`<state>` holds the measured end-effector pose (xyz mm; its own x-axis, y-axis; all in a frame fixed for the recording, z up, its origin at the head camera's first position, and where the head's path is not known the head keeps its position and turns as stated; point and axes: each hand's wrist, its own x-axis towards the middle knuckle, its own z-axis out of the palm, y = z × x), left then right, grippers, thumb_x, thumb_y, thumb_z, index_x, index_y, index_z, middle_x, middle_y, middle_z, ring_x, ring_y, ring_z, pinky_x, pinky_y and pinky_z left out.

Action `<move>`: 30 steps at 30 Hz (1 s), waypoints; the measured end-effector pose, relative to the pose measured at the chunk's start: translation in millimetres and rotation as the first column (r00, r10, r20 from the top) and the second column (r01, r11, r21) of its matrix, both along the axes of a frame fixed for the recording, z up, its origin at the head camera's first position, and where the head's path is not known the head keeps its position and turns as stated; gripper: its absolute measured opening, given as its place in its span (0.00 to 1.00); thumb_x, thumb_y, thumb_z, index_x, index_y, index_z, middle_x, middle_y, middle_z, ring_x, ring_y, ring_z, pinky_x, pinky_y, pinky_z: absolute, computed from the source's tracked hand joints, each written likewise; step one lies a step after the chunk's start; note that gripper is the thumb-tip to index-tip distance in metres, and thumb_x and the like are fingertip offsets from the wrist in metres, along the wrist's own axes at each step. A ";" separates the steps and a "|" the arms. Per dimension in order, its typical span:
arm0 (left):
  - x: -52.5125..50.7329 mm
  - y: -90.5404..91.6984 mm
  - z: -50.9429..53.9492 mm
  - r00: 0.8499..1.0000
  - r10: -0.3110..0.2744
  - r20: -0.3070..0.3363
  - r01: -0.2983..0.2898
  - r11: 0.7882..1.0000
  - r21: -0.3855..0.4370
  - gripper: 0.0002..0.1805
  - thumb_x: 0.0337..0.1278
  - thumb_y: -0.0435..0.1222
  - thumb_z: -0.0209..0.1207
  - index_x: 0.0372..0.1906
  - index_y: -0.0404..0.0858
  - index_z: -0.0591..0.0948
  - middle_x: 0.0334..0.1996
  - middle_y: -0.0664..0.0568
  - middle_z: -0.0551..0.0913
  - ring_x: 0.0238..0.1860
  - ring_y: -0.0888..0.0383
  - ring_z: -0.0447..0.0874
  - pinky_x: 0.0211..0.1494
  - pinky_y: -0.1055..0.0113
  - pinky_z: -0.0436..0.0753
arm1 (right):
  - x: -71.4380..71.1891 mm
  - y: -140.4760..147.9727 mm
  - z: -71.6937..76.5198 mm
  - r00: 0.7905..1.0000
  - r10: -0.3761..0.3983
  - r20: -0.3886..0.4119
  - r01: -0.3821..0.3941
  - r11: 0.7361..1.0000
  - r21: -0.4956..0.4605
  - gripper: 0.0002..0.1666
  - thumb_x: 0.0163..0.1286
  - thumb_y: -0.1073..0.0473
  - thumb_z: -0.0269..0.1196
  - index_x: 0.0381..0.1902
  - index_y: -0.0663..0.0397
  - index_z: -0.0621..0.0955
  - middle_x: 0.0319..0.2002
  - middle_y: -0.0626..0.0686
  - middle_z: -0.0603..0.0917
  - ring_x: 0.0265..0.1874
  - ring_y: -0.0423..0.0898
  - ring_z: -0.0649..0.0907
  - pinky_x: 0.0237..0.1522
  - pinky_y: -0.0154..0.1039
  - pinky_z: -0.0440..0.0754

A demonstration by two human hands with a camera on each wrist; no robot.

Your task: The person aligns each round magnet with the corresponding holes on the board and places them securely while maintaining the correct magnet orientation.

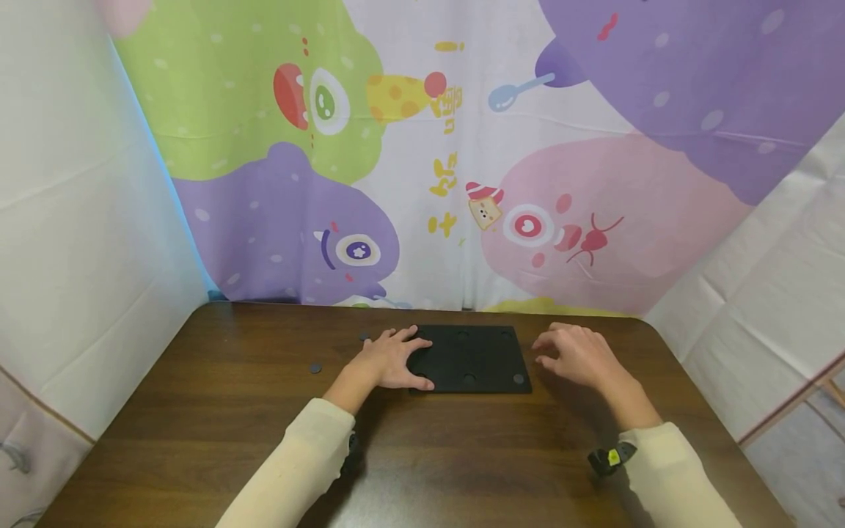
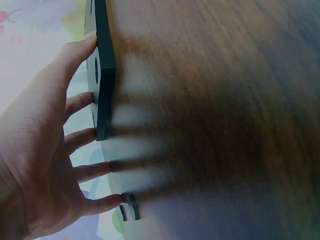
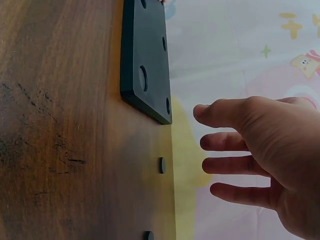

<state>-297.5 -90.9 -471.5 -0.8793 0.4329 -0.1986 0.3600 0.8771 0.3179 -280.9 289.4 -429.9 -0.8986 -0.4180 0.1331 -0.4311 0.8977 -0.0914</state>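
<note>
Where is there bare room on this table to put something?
The table is bare in front of the black board, between left sleeve and right sleeve, and between two leftmost discs and its left edge. It is crowded around the board: left hand over its left end, right hand and two more discs past its right.

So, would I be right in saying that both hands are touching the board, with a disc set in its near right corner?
Not quite: only the left hand is touching the board. The right hand is apart from it, off to its right, as the head view shows. The disc is indeed set in the near right corner.
</note>
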 end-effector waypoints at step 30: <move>-29.2 -5.2 -38.4 1.000 -0.004 0.004 0.004 1.000 0.021 0.54 0.56 0.76 0.70 0.87 0.67 0.69 0.95 0.52 0.54 0.92 0.28 0.54 0.82 0.11 0.56 | -7.9 22.0 6.8 0.982 -0.190 -0.014 0.190 0.982 0.005 0.19 0.72 0.52 0.78 0.59 0.47 0.93 0.59 0.62 0.94 0.34 0.55 0.89 0.26 0.49 0.82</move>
<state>-326.7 -96.0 -510.0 -0.8766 0.4407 -0.1933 0.3624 0.8688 0.3375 -288.8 311.4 -423.1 -0.9600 -0.2403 0.1435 -0.2534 0.9640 -0.0810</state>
